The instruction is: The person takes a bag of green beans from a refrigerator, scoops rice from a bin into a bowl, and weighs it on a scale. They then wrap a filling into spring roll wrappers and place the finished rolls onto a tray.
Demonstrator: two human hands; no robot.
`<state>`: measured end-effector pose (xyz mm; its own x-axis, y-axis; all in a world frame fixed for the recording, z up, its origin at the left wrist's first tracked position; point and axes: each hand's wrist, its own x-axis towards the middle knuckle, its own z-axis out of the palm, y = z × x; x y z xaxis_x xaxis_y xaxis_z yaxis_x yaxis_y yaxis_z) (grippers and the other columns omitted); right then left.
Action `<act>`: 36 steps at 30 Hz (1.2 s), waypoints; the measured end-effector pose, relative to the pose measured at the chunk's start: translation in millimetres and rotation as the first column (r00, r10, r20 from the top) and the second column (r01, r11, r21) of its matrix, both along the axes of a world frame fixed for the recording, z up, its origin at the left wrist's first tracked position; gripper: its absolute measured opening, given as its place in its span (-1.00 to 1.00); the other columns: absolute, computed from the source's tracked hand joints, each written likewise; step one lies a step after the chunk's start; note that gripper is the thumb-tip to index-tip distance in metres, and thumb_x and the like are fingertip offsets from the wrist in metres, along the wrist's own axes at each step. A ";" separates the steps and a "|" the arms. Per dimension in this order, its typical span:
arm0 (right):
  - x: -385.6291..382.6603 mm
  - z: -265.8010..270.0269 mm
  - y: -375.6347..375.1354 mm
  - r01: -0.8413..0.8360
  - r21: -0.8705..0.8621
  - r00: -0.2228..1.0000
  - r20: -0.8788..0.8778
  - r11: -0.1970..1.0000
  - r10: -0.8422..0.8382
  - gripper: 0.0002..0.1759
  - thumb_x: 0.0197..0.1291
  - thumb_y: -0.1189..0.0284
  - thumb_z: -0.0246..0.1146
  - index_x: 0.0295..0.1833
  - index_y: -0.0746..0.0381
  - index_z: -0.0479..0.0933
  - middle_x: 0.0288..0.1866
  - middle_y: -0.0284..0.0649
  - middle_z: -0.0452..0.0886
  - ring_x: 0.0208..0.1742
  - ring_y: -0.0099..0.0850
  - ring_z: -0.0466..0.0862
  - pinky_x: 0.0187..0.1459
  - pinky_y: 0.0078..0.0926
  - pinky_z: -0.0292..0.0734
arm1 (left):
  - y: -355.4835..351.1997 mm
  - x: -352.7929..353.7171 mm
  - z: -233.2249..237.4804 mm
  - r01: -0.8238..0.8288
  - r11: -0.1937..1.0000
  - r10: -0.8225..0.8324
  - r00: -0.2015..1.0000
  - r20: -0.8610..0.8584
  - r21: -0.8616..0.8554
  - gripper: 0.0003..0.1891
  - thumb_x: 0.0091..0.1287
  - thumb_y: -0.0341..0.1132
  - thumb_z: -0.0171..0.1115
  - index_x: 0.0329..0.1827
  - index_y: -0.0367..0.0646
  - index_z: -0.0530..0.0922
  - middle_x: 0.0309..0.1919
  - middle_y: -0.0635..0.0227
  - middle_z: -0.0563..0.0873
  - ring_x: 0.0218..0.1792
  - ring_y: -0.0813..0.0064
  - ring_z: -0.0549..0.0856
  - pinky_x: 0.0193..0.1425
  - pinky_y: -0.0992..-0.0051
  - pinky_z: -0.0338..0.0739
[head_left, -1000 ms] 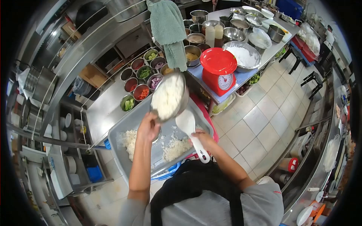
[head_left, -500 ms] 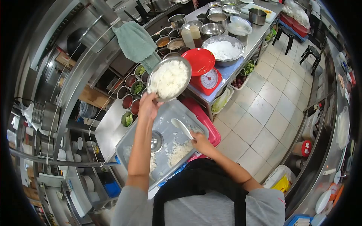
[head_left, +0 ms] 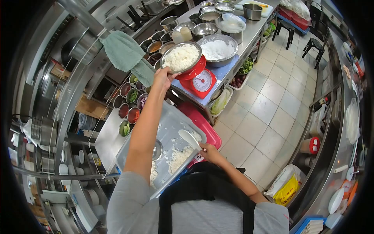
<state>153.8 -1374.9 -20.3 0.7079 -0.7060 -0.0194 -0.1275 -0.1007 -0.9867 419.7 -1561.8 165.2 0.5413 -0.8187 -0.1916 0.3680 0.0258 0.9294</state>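
My left hand [head_left: 163, 78] grips the near edge of a metal bowl [head_left: 200, 54] heaped with white rice [head_left: 180, 57]. The bowl overlaps the red pan of a kitchen scale [head_left: 202, 82] in this view, right at the pan. In my right hand [head_left: 210, 152] is a white rice paddle [head_left: 188, 137], fingers closed round its handle. That paddle is over the right side of a grey plastic tub [head_left: 176, 116]. Loose rice [head_left: 178, 159] lies along the tub's near end. A small metal bowl [head_left: 157, 149] in the tub is partly hidden by my left forearm.
Beyond the scale stands a large metal bowl of white powder [head_left: 217, 50]. Small tins of chopped vegetables [head_left: 132, 96] line the counter at left. A green towel [head_left: 124, 54] hangs close to my left hand. Beside the tub is a pink-red lid [head_left: 199, 123]; tiled floor [head_left: 259, 117] lies right.
My left hand has carried the bowl of rice forward from above the tub to the scale's pan, levelling it. My right hand keeps the paddle over the tub. The camera view has shifted slightly.
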 end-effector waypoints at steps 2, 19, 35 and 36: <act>-0.1 1.3 -4.4 -0.048 0.061 0.997 -0.052 0.997 0.052 -0.57 0.04 0.51 0.13 0.09 0.35 0.40 -0.28 0.16 0.54 -0.25 -0.06 0.60 -0.20 -0.32 0.46 | -1.2 5.6 -4.2 0.030 1.000 -0.030 1.000 -0.001 0.003 -0.82 0.14 -0.56 -0.01 -0.23 -0.50 0.43 -0.31 0.04 0.62 -0.45 0.21 0.68 -0.45 0.52 0.67; 6.5 27.7 -10.8 -0.130 -0.011 0.991 -0.035 0.991 0.130 -0.52 0.08 0.53 0.15 0.17 0.38 0.34 -0.18 0.03 0.57 -0.31 -0.36 0.58 -0.21 -0.47 0.47 | 16.0 3.7 -11.6 0.148 0.988 -0.152 0.980 -0.131 -0.043 -0.71 0.23 -0.52 0.03 -0.03 -0.54 0.33 -0.10 -0.07 0.55 -0.15 0.06 0.63 -0.04 0.35 0.64; 13.6 7.7 -8.2 -0.138 0.054 0.990 0.044 0.989 0.136 -0.53 0.07 0.51 0.17 0.14 0.35 0.37 -0.14 0.04 0.54 -0.28 -0.38 0.56 -0.20 -0.44 0.46 | 37.6 2.1 8.1 0.112 0.990 -0.107 0.992 -0.067 0.082 -0.63 0.27 -0.40 0.02 0.05 -0.49 0.28 -0.05 -0.13 0.48 -0.11 0.03 0.61 -0.09 0.45 0.66; 12.0 16.2 -11.0 -0.148 0.059 0.989 0.039 0.987 0.146 -0.53 0.07 0.51 0.17 0.14 0.35 0.37 -0.14 0.04 0.54 -0.28 -0.38 0.56 -0.20 -0.44 0.46 | 33.3 -0.8 8.2 0.170 0.983 -0.169 0.985 -0.022 0.065 -0.61 0.27 -0.40 0.01 0.08 -0.51 0.25 -0.03 -0.09 0.47 -0.04 0.02 0.57 -0.02 0.42 0.62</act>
